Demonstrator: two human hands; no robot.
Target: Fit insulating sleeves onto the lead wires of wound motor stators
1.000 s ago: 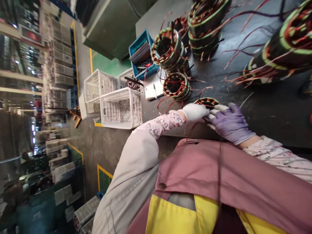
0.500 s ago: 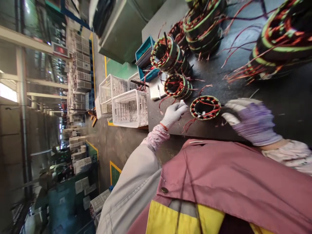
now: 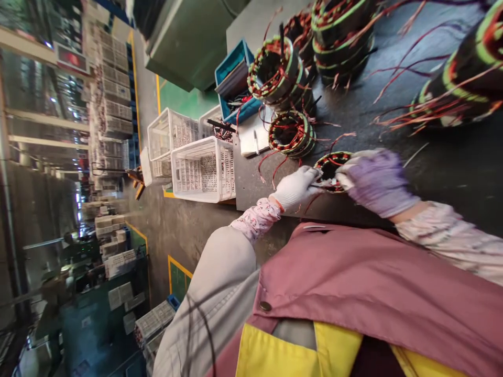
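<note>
A small wound motor stator (image 3: 330, 159), a ring of red wire and black-and-green insulation, stands near the table's front edge with its bore facing up. My left hand (image 3: 296, 187), in a white knit glove, has its fingers closed at the stator's left and front rim. From the other side, my right hand (image 3: 373, 180), in a purple and white glove, curls its fingers over the right rim, hiding that side. A small whitish bit shows between the two hands at the front rim; I cannot make out what it is. Red lead wires stick out behind and in front.
Another small stator (image 3: 291, 134) stands just beyond, with stacked stators (image 3: 275, 73) behind it. A larger stator (image 3: 451, 84) with long leads is at the right. A notepad with a pen (image 3: 251, 139), a blue bin (image 3: 243, 110) and a white crate (image 3: 204, 170) are at the left.
Both hands have closed in on the small stator: the left moved right to its rim, the right moved left over its far side. The view has shifted slightly.
</note>
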